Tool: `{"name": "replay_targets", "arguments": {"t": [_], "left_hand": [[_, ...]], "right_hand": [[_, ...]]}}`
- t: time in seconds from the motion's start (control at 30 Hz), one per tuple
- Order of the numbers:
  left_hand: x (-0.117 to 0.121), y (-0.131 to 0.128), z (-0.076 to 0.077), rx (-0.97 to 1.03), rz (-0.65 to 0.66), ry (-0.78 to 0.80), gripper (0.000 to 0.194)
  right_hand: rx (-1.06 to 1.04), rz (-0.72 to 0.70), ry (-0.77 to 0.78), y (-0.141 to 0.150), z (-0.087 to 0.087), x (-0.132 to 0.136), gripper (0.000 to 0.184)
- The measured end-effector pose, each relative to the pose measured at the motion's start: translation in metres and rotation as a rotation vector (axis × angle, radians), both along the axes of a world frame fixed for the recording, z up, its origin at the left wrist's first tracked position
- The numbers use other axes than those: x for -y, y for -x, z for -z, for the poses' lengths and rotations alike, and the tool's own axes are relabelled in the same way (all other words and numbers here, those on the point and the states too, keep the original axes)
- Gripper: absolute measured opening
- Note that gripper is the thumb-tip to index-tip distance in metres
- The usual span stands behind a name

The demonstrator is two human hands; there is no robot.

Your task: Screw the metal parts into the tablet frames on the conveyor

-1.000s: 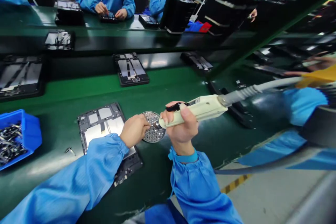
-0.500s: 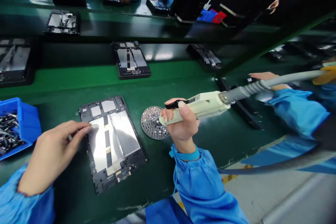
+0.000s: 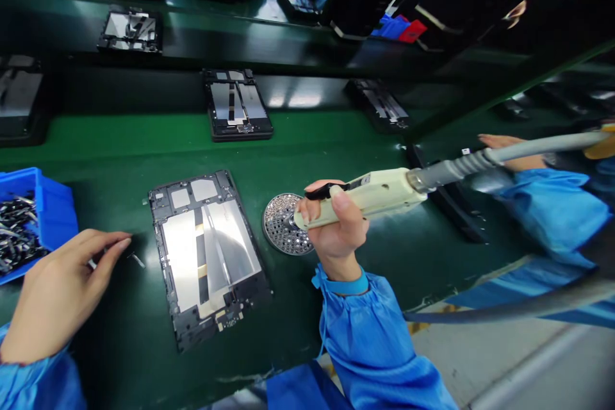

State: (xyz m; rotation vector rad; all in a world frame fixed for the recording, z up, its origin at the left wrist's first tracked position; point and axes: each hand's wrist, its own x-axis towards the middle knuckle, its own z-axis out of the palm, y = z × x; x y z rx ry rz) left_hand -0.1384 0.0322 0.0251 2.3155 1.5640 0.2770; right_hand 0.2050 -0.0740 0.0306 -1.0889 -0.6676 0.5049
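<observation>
- Left hand: fingers loosely open, empty, just beside a small metal part.
- Right hand: clenched around a cream electric screwdriver.
- Tablet frame: between the hands, long axis running away from the wearer.

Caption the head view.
Right hand grips a corded electric screwdriver at a perforated metal disc; left hand beside a tablet frame.

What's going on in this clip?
A person at a green workbench holds a cream-handled corded soldering tool in the right hand, its tip at a perforated metal disc. The left hand hovers open, apart from a small metal piece, beside a black-framed tablet chassis lying flat. A blue bin of metal scraps sits further left. Co-workers in blue work nearby.
</observation>
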Motion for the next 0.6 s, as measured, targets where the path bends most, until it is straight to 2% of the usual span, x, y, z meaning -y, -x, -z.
{"name": "replay_targets", "arguments": {"t": [0.3, 0.6], "left_hand": [[-0.0019, 0.0049, 0.0095, -0.074, -0.04, 0.11, 0.045], [-0.0035, -0.0015, 0.0095, 0.0, -0.056, 0.183, 0.043]], "right_hand": [[-0.004, 0.015, -0.019, -0.0001, 0.0002, -0.0015, 0.028], [0.053, -0.025, -0.001, -0.0031, 0.0025, 0.0008, 0.032]]}}
